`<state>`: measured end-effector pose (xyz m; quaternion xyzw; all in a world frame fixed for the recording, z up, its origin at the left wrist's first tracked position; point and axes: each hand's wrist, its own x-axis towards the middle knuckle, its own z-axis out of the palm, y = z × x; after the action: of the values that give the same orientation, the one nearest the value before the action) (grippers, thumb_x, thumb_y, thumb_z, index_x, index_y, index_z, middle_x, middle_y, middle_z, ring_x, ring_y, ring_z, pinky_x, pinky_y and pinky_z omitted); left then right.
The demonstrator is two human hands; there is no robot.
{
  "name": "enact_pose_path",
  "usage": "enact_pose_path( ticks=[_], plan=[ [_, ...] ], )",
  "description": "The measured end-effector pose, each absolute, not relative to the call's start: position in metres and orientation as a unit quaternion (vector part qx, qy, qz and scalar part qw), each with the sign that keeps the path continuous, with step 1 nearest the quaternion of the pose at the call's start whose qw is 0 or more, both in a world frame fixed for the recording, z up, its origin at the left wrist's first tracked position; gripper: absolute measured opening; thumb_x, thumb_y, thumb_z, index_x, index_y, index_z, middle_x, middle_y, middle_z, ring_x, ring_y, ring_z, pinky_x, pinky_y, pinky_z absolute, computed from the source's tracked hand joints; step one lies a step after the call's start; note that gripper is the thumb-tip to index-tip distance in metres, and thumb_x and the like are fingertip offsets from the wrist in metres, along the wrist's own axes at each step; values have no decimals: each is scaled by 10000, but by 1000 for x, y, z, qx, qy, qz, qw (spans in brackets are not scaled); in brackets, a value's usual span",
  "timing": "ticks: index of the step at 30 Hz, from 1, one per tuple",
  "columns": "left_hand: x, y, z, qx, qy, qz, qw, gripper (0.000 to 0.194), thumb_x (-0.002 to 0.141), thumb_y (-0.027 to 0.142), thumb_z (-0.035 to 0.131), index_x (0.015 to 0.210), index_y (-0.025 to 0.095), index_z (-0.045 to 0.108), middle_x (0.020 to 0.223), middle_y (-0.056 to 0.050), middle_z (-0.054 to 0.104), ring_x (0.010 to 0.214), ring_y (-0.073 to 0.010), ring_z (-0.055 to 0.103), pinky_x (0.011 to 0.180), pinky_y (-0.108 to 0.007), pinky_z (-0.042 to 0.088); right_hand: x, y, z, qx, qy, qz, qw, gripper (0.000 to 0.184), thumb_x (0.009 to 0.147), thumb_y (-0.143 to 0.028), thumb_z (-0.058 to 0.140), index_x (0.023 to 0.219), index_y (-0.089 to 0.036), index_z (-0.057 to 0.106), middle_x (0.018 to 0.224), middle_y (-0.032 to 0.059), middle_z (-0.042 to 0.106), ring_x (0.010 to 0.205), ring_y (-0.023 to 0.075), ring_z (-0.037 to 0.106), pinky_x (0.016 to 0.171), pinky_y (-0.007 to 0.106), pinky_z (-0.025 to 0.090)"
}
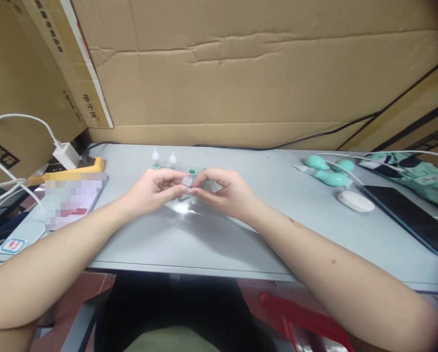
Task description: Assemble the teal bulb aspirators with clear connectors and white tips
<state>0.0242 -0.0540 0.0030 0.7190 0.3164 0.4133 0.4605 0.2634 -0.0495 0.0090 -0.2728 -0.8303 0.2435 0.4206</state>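
Over the middle of the grey table, my left hand (159, 188) and my right hand (222, 189) meet at the fingertips. Both are closed on one small translucent whitish plastic piece (187, 181), whose exact kind I cannot make out. Just behind the fingers stands a small green cup-like part (192, 173), and a second one is mostly hidden by my right hand. Farther back, a white pointed nozzle piece on a green base (155, 159) stands upright. Beside it is another white nozzle piece (172, 160).
On the right lie mint-green bulbs (332, 177), a white rounded case (356, 201), a dark phone (405, 215) and green bags (420, 176). A yellow power strip (72, 170) with a white charger (66, 155) sits left. Cardboard (241, 88) walls the back.
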Motion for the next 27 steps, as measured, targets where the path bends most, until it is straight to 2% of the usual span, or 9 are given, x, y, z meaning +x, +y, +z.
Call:
enact_pose_path(
  ticks=[3,7,10,12,15,17,22,27],
  plan=[
    [24,-55,5,733,311,409,445,235,969,317,796,1112,138,849,816,-50,762,771,-135,692,743,-274,599,263,-51,7,-263,-824,252,433,197,966,-286,824,1020,-223,645,906,32,804,841,176,764,794,291,609],
    [23,-57,11,743,312,398,439,172,966,300,800,1033,153,858,807,-44,765,761,-127,685,733,-252,578,261,-53,6,-230,-846,228,422,209,1040,-225,730,1236,-234,658,953,30,822,907,169,792,889,306,623],
    [24,-58,12,746,305,387,448,155,987,293,774,1000,158,851,832,-52,782,789,-134,705,772,-257,601,261,-51,8,-196,-861,213,419,165,1083,-232,682,1243,-245,717,966,23,835,909,159,801,912,311,626],
    [24,-57,11,743,286,388,464,205,1001,295,762,1130,167,857,904,-62,807,814,-134,719,810,-267,628,263,-49,9,-166,-867,206,422,179,1075,-210,694,1244,-249,739,1000,22,844,898,147,797,904,300,626],
    [23,-55,6,729,280,394,485,379,1000,307,777,1353,172,804,1033,-83,838,843,-134,742,847,-289,659,270,-44,11,-141,-880,191,411,232,1054,-174,713,1272,-248,742,1087,44,842,931,146,792,902,298,626],
    [23,-54,4,717,291,392,498,469,993,330,795,1431,166,763,1068,-98,848,860,-148,760,865,-315,675,274,-43,11,-149,-890,178,393,234,1064,-183,694,1286,-247,732,1096,57,836,963,165,793,908,321,626],
    [23,-56,7,714,297,365,518,416,996,405,802,1334,161,813,1058,-112,848,908,-167,769,873,-313,670,275,-42,12,-169,-907,102,373,103,1102,-234,640,1180,-232,709,977,43,817,893,180,754,873,341,576],
    [24,-63,14,725,311,346,508,408,956,409,846,1303,196,846,955,-81,817,788,-135,696,680,-229,572,273,-41,9,-161,-915,3,371,104,1054,-225,687,1159,-220,688,944,45,804,828,191,712,805,353,519]
  ],
)
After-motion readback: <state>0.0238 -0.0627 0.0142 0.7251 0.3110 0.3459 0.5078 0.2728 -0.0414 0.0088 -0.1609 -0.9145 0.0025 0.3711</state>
